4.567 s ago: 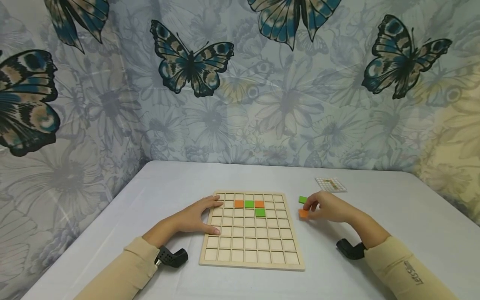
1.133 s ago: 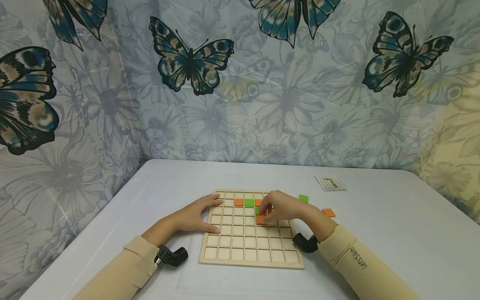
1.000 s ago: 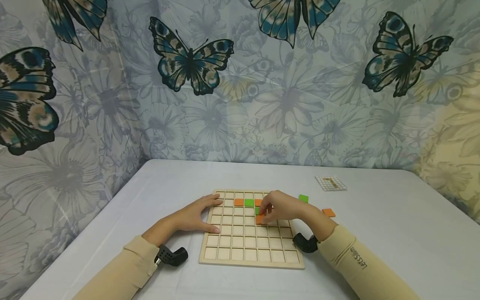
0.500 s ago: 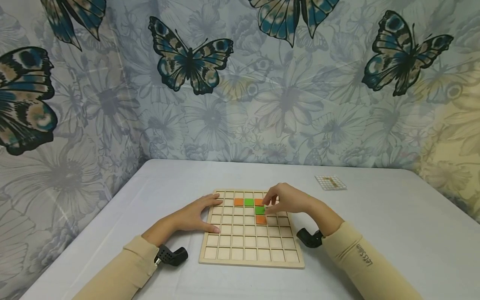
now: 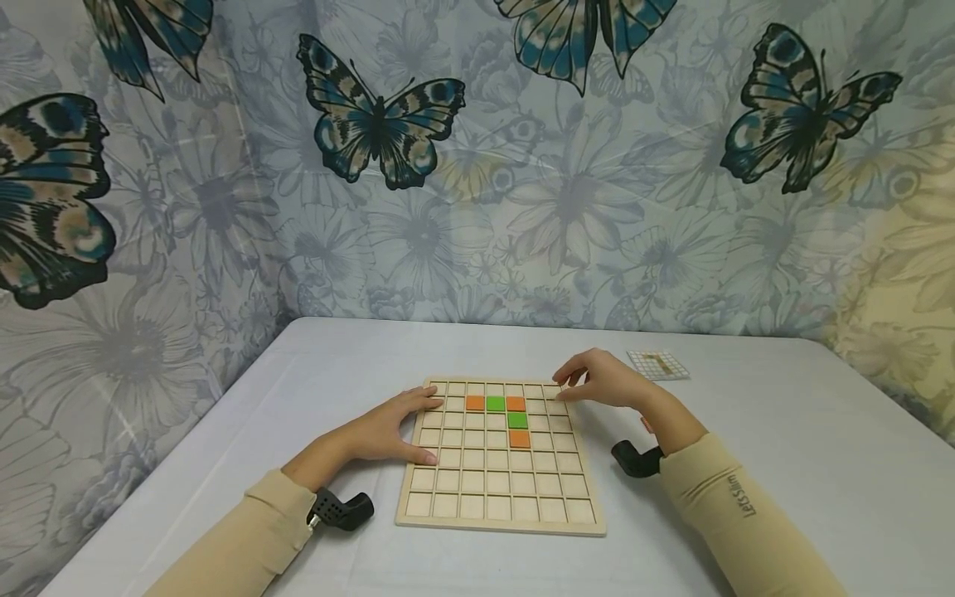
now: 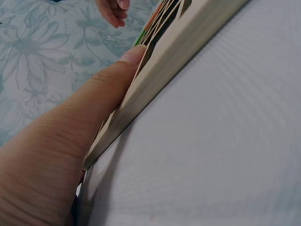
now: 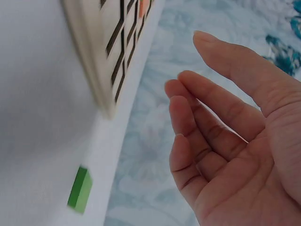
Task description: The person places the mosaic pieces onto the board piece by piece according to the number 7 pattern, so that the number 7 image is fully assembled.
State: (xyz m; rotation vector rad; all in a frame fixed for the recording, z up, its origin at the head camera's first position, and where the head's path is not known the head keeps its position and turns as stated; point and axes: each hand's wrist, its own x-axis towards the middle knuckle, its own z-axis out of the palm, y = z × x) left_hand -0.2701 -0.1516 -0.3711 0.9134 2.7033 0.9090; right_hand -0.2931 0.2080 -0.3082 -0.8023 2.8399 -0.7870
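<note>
A wooden grid board (image 5: 500,527) lies on the white table. Set in its cells are several tiles: a row of an orange tile (image 5: 475,403), a green tile (image 5: 496,404) and another orange one, with a green tile (image 5: 518,420) and an orange tile (image 5: 519,439) below the row's right end. My left hand (image 5: 388,427) rests on the board's left edge, thumb and fingers spread. My right hand (image 5: 608,381) hovers at the far right corner, fingers loosely bent, holding nothing. In the right wrist view a loose green tile (image 7: 80,189) lies beside the board; the hand hides it in the head view.
Another loose orange tile (image 5: 647,425) lies right of the board, partly hidden behind my right wrist. A small card with a printed grid (image 5: 658,366) lies at the back right. Butterfly-patterned cloth (image 5: 477,207) hangs behind the table.
My right hand carried an orange tile from the table to the cell below the lower green tile, let go, and moved away rightward to the far corner. The left hand stayed put.
</note>
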